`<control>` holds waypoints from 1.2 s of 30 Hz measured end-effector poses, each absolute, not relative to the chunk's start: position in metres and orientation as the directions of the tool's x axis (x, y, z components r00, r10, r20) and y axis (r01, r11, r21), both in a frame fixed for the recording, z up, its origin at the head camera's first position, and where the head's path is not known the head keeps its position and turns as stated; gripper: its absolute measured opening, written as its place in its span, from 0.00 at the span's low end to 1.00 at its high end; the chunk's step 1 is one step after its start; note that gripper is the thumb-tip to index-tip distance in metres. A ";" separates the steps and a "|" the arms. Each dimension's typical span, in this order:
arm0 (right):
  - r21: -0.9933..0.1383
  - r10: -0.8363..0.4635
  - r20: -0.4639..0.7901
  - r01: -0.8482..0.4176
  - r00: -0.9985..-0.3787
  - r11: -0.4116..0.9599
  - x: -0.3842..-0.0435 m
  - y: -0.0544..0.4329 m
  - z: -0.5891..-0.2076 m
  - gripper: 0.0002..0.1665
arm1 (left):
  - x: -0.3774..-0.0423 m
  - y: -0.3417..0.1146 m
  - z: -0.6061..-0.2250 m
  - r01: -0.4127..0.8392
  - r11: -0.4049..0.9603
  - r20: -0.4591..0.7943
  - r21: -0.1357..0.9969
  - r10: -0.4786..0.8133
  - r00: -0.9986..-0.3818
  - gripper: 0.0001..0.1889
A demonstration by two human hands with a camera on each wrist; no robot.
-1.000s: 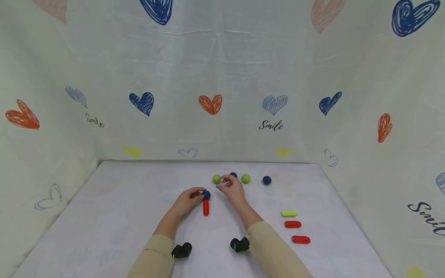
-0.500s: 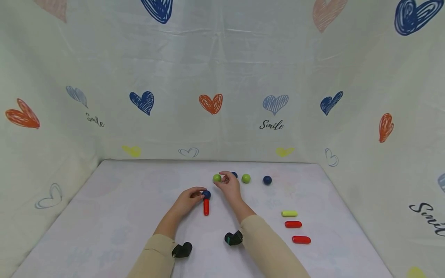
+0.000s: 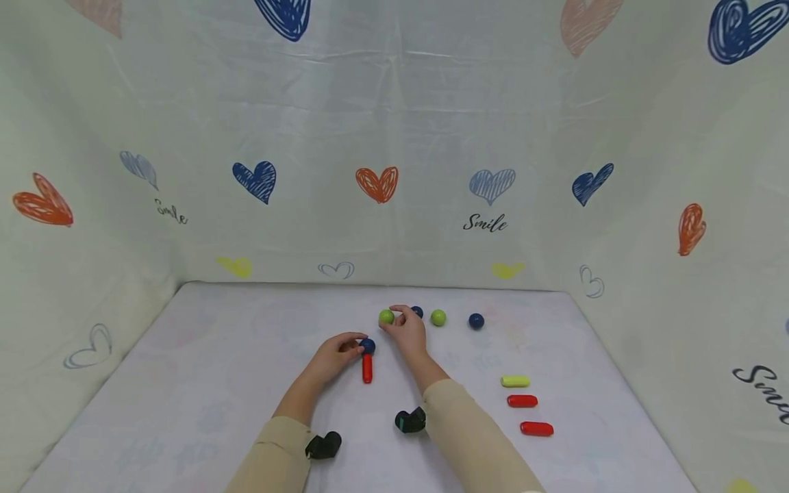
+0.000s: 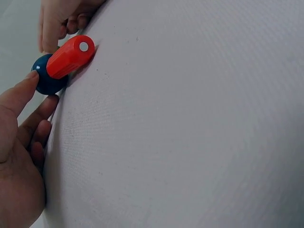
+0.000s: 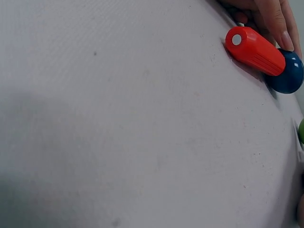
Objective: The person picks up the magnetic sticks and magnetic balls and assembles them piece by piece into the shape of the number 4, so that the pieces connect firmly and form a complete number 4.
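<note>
My left hand (image 3: 335, 356) pinches a dark blue ball (image 3: 368, 346) between thumb and fingers. A red rod (image 3: 367, 368) lies against the ball's near side, and in the left wrist view the rod's near end (image 4: 84, 46) shows a pale round spot. My right hand (image 3: 409, 335) holds a green ball (image 3: 386, 316) just beyond, index finger over its top and thumb at its lower side. Only a sliver of that green ball (image 5: 301, 130) shows in the right wrist view.
Behind the right hand a second blue ball (image 3: 417, 312) is partly hidden. Right of it sit another green ball (image 3: 438, 318) and a blue ball (image 3: 477, 321). One yellow-green rod (image 3: 515, 381) and two red rods (image 3: 522, 401) lie on the white table (image 3: 185, 383) at right.
My right hand has moved slightly left and away, and its thumb and index finger have closed around the green ball. The left hand stays on the blue ball.
</note>
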State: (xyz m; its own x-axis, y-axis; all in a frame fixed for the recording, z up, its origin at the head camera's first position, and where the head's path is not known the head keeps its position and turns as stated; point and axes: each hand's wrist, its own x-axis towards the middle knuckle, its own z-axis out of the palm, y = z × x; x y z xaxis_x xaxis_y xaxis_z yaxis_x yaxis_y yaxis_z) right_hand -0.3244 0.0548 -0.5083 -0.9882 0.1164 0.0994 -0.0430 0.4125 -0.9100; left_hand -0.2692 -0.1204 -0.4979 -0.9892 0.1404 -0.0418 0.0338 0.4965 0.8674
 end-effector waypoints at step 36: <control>-0.896 0.058 0.181 -0.141 -0.982 0.422 -0.311 0.064 -0.510 0.21 | -0.266 -0.120 -0.493 0.036 0.500 -0.047 0.865 0.152 -0.987 0.15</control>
State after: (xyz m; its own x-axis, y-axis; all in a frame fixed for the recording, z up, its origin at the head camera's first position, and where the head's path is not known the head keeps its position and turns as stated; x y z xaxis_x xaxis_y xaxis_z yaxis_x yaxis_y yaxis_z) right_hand -0.3114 0.0644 -0.5095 -0.9817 0.0576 0.1814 -0.1408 0.4215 -0.8958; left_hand -0.2656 -0.1202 -0.4934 -0.9873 0.1521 -0.0468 0.0360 0.5000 0.8653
